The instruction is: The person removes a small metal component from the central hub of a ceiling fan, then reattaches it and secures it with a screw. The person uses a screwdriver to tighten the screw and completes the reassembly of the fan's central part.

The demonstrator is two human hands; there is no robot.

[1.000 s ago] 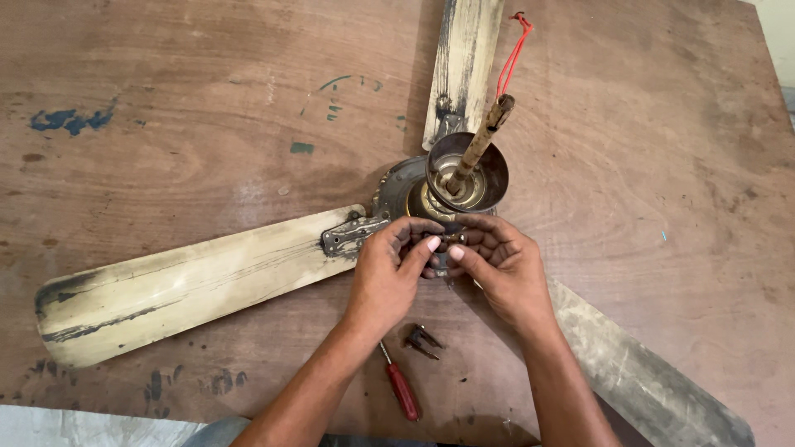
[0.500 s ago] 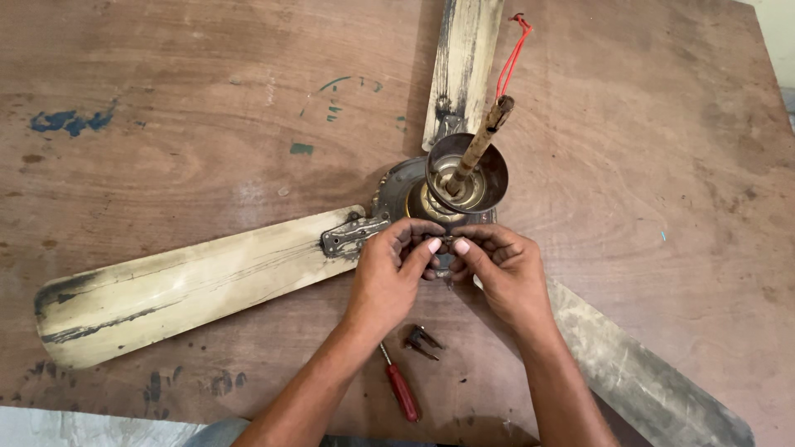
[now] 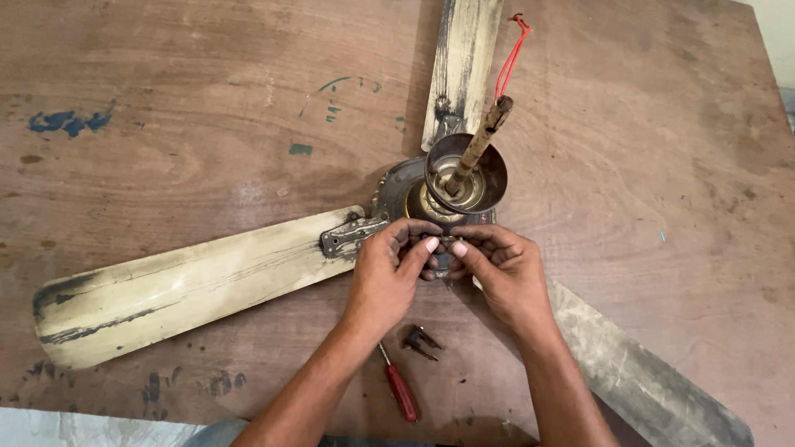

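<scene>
Old ceiling fan point(image 3: 414, 199) lies on the brown wooden surface point(image 3: 166, 124), motor hub facing up. Both hands sit at the near edge of the hub, fingertips meeting. Left hand point(image 3: 389, 277) and right hand point(image 3: 505, 277) both have fingers curled in, pinching at a small dark part point(image 3: 440, 252) on the hub rim; what exactly is gripped I cannot tell, the fingers cover it.

Just beyond the fingers: metal cup point(image 3: 465, 174) around the rusty down rod point(image 3: 476, 145), red wire point(image 3: 512, 54) leaving the rod top. Left of the fingers: dirty cream blade point(image 3: 182, 285) with its bracket point(image 3: 348, 236). Second blade point(image 3: 464, 58) runs away beyond the cup. Third blade point(image 3: 638, 372) passes under the right forearm.

Near side of the fingers, between the wrists: red-handled screwdriver point(image 3: 400, 387) and some loose dark screws point(image 3: 421, 341) on the surface.
</scene>
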